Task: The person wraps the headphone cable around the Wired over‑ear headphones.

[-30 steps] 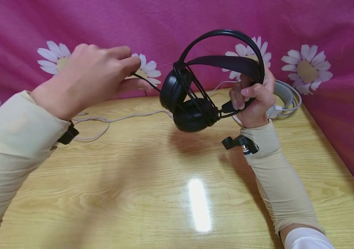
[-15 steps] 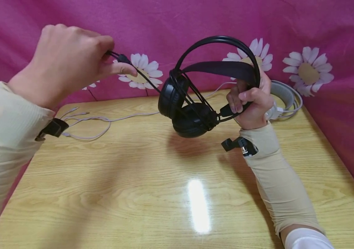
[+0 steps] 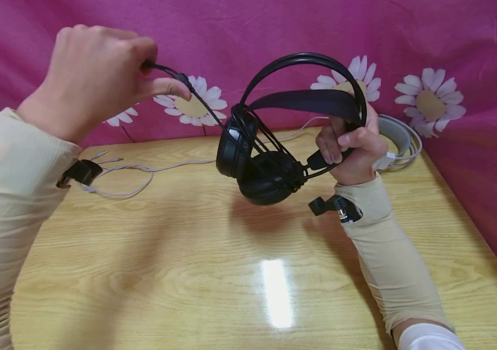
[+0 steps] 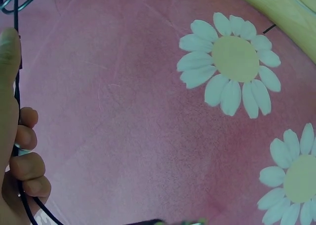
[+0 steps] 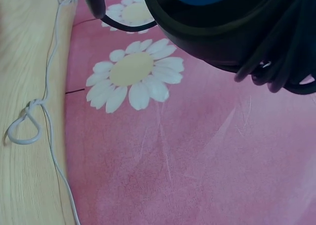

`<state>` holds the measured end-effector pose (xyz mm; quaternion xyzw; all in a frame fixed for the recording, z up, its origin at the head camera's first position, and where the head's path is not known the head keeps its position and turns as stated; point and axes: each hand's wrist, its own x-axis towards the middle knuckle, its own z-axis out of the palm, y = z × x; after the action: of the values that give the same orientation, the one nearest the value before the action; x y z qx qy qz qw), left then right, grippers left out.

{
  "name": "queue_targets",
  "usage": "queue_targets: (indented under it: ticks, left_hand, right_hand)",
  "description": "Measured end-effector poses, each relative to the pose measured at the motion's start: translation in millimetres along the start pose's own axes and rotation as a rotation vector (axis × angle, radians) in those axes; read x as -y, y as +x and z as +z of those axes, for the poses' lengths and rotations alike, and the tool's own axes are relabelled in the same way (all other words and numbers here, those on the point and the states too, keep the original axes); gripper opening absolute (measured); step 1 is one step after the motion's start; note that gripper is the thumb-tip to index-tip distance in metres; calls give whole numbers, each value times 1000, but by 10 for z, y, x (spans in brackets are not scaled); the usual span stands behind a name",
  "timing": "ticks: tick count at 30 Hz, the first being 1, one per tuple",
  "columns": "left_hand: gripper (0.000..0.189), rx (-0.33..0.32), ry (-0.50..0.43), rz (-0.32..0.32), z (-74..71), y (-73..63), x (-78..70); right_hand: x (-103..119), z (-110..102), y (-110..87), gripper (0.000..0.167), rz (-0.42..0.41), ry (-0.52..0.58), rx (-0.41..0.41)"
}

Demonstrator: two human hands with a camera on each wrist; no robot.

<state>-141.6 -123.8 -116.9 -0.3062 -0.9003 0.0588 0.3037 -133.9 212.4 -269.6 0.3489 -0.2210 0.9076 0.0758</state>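
Black over-ear headphones [image 3: 270,182] hang above the table, tilted, with several turns of their black cable wound around the ear cups. My right hand [image 3: 359,146] grips the headband's lower right end, thumb in front. At upper left, my left hand [image 3: 95,78] has its fingers curled round the free length of black cable [image 3: 208,109], which runs slanting down to the ear cups. A small thicker piece [image 3: 182,79] on that cable sits beside the thumb. In the left wrist view, curled fingers [image 4: 28,167] hold the cable. The right wrist view shows an ear cup [image 5: 197,35] with a blue ring and a microphone boom [image 5: 94,0].
A thin white cable [image 3: 178,165] lies looped along the back of the wooden table [image 3: 187,272]. Grey padded headphones [image 3: 394,133] with coiled white cord rest at the back right. A pink daisy-print cloth [image 3: 239,29] rises behind the table.
My left hand has moved left and up, drawing out more cable so the thicker piece shows. The headphones have sunk slightly and shifted a little left; my right hand keeps its grip.
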Motion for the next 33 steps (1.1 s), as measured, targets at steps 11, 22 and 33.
queue_targets:
  ticks: [11,22,33]
  left_hand:
    - [74,-83,-16,-44,160,72,-14]
    - [76,-28,-211,-154,464,155,-88]
    - [104,-19,-486,-279,867,130,-216]
  right_hand:
    - [-6,60,-6,42,32,98,67]
    - [-4,14,-3,33,86,420,152]
    - [34,27,-59,13,98,476,37]
